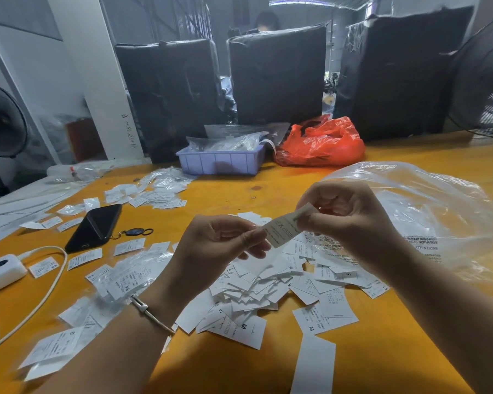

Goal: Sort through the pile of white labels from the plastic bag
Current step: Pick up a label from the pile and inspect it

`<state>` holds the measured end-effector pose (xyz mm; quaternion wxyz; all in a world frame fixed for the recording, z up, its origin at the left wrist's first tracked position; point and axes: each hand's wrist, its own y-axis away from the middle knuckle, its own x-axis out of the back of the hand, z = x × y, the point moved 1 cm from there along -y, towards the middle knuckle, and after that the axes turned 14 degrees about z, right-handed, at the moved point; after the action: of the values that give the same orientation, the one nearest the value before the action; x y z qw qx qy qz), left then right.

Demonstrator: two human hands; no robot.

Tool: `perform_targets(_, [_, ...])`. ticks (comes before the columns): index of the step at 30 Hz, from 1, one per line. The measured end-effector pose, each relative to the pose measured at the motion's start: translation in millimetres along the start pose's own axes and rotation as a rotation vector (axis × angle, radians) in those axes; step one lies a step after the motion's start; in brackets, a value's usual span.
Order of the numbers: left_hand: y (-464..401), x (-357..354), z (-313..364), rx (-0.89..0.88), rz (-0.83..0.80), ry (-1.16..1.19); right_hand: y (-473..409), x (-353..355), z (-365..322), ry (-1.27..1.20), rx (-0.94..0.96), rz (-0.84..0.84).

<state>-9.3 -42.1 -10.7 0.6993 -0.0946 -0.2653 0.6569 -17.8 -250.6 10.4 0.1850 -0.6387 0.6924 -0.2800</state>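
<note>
Far left of the fingers: white rectangular power bank (pixel 1 271) with cream cable (pixel 49 282) looping across orange wooden table (pixel 228 191). Nearer the fingers, black smartphone (pixel 95 227) lying flat, small blue key fob (pixel 133 232) just beside its right edge. Scattered around both, loose white printed labels (pixel 83 258), some in small clear sleeves (pixel 131 273).

Just left of centre: left hand (pixel 211 245), thin metal bangle (pixel 151 314) on wrist, fingers curled, thumb and fingertips pinching lower-left end of small white printed label (pixel 282 230). Held above the table, tilted, between both hands.

Directly beneath the fingers: pile of white paper labels (pixel 268 285), overlapping, several marked S or M.

Beyond the fingers, at the far table edge: lilac plastic tray (pixel 219 162) holding clear packets, crumpled red plastic bag (pixel 322 143) just beside it on the right.

Right of centre: right hand (pixel 350 220), fingers curled inward, fingertips gripping upper-right end of same label.

Right of and behind those fingers: large clear plastic bag (pixel 427 200) with printed warning text, lying crumpled on the table, touching the pile's right edge.
</note>
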Motion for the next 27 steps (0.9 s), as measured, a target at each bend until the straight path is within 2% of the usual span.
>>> perform_targets(11, [1, -1, 2, 0.026, -0.021, 0.039, 5, -12, 7, 0.03, -0.028, -0.1])
perform_targets(16, [-1, -2, 1, 0.088, 0.07, 0.099, 6, -12, 4, 0.168, 0.101, 0.12])
perform_targets(18, [-1, -2, 1, 0.118, 0.076, 0.131, 7, -13, 3, 0.201, 0.136, 0.157])
perform_targets(22, [-1, -3, 2, 0.145, 0.06, 0.186, 11, -20, 5, 0.282, 0.182, 0.044])
perform_targets(25, [-1, -2, 1, 0.139, 0.055, 0.165, 11, -22, 7, 0.244, 0.118, -0.093])
perform_targets(27, [-2, -1, 0, 0.129, 0.066, 0.127, 8, -20, 9, 0.193, 0.064, -0.099])
